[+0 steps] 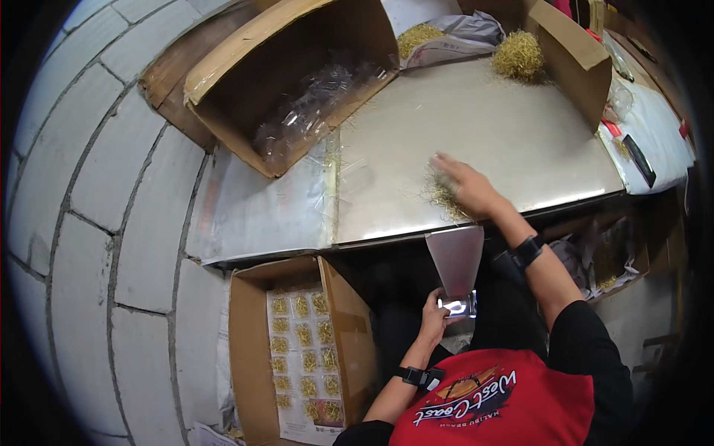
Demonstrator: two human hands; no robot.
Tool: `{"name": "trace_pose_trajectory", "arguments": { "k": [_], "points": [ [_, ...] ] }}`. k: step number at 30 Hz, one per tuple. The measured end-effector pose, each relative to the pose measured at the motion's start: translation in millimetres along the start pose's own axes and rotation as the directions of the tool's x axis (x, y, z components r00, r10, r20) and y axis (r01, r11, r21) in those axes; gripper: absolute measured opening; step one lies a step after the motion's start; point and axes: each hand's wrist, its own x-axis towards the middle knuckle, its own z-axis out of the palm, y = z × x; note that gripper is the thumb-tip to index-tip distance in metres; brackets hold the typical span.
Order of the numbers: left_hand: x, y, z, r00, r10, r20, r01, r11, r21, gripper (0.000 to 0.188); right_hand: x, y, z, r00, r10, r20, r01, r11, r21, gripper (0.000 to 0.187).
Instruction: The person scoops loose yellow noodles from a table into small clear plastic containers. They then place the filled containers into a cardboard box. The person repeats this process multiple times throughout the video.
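Note:
My left hand point(433, 314) grips a small clear plastic box point(462, 305), its fingers round the box's left side. The box sits right under the narrow lower end of a grey tapering chute point(455, 256), which hangs from the table's front edge. Above the chute, my right hand point(468, 186) lies with fingers stretched out over a small heap of thin, gold-coloured, nail-like pieces point(444, 199). Motion blurs its fingertips, and the hand covers part of the heap. Whether anything is inside the box is too small to tell.
A tilted cardboard box point(297, 82) of clear plastic boxes stands at the table's point(401, 149) back left. A larger gold heap point(518, 56) lies at the back right. Below left, a carton point(349, 320) holds rows of filled clear boxes. A black object point(639, 160) rests at far right.

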Motion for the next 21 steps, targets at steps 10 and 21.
{"name": "trace_pose_trajectory", "arguments": {
  "k": [10, 21],
  "points": [
    [-3, 29, 11, 0.958, -0.030, 0.285, 0.073, 0.987, -0.142, 0.052, -79, -71, 0, 0.999, -0.037, 0.031, 0.044, 0.964, -0.260, 0.042],
    [-13, 19, 3, 0.964, -0.027, 0.266, 0.067, 0.988, -0.141, 0.062, -172, -37, -18, 0.998, -0.019, -0.052, 0.029, 0.980, 0.195, 0.036]
  ]
}}
